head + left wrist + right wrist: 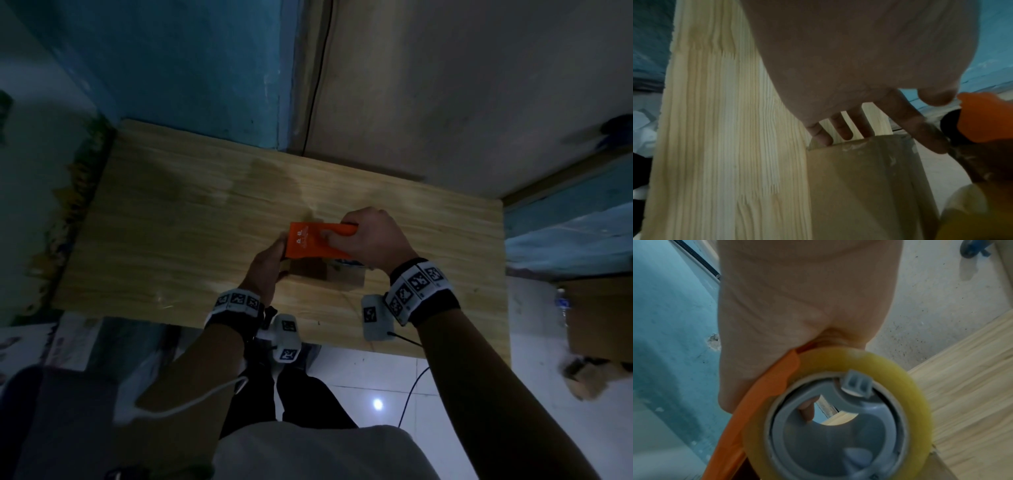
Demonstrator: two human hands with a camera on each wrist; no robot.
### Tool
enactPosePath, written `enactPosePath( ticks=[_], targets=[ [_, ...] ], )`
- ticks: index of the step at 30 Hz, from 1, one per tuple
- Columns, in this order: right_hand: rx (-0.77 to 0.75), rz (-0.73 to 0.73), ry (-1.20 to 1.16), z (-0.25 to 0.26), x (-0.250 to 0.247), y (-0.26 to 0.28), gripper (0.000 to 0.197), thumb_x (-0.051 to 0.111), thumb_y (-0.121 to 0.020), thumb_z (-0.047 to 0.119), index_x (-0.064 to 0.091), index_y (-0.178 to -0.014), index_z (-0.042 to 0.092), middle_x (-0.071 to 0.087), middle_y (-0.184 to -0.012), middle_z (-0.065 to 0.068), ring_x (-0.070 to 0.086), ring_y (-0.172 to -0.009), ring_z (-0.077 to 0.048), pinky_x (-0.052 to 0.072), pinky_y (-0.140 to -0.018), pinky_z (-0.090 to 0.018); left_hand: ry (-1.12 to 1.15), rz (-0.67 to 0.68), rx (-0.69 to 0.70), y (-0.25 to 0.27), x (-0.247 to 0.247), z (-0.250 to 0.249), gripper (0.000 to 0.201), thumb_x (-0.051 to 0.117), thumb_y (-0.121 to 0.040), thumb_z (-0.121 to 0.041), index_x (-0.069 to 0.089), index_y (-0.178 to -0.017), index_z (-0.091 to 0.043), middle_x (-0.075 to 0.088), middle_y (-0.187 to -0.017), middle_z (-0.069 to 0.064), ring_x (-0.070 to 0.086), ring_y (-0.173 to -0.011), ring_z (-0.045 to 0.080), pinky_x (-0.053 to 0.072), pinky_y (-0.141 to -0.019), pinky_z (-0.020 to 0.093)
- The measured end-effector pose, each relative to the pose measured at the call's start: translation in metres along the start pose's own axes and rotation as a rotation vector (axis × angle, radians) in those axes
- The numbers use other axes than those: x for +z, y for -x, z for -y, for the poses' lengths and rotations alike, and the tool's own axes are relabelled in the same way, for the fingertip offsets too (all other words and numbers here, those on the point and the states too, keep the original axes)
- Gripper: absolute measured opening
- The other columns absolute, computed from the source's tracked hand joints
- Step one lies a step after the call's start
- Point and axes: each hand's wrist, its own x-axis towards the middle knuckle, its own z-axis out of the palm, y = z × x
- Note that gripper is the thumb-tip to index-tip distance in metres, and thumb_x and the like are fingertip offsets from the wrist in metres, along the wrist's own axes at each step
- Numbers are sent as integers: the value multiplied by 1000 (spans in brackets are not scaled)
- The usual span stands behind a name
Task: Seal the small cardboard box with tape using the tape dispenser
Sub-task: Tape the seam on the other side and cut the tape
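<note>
A small brown cardboard box (337,278) sits on the wooden table (171,222) near its front edge. My right hand (363,240) grips the orange tape dispenser (315,243) and holds it on top of the box. In the right wrist view the hand (797,305) is wrapped round the orange frame (760,399), with the yellowish tape roll (910,386) on a grey hub. My left hand (267,270) rests against the box's left side. In the left wrist view its fingers (863,126) lie straight over the far edge of the box (859,186), beside the dispenser (986,116).
The table's back edge meets a blue wall (171,68) and a pale wall, with a black cable (317,78) running down between them. To the right, on the floor, stand a large cardboard box (599,318) and a water bottle (561,305). White floor tiles lie below the table's front edge.
</note>
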Motion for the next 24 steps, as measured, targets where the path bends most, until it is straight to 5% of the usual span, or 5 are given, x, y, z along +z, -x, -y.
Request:
enactPosePath(
  ticks=[4,9,15,18,24],
  targets=[
    [6,2,-8,0,-1,2,46,60,-82,61,66,-70,16,62,-59,2,58,-48,-11,49,-48,-26,-5,-18,71,2,0,1,23,54,-99,-18,69,-86,-29,71,-73,-15,61,-78,9,46,-72,28],
    [10,9,1,0,-2,3,47,59,-82,62,66,-71,17,63,-62,2,61,-53,-12,48,-50,-25,-103,-50,149,3,-1,-2,35,53,-95,-1,71,-81,-28,69,-87,-2,62,-85,22,48,-75,31],
    [13,10,-23,-1,-4,1,51,60,-83,60,67,-71,10,66,-64,-6,64,-56,-18,52,-52,-34,-279,-88,305,3,0,-8,27,47,-100,-7,69,-85,-11,65,-75,-3,58,-64,2,47,-58,15],
    [23,6,-65,-4,-6,3,50,61,-83,57,67,-73,9,67,-63,-7,63,-52,-17,51,-49,-31,-271,-93,291,2,1,-10,38,47,-101,-12,61,-67,-14,51,-54,-1,42,-37,0,34,-41,18],
    [36,-3,-101,-5,-11,8,50,62,-84,57,70,-76,8,68,-65,-9,60,-47,-13,50,-48,-29,-361,-95,350,6,8,-19,36,50,-97,-3,62,-65,-15,59,-57,8,49,-35,3,39,-39,20]
  ],
)
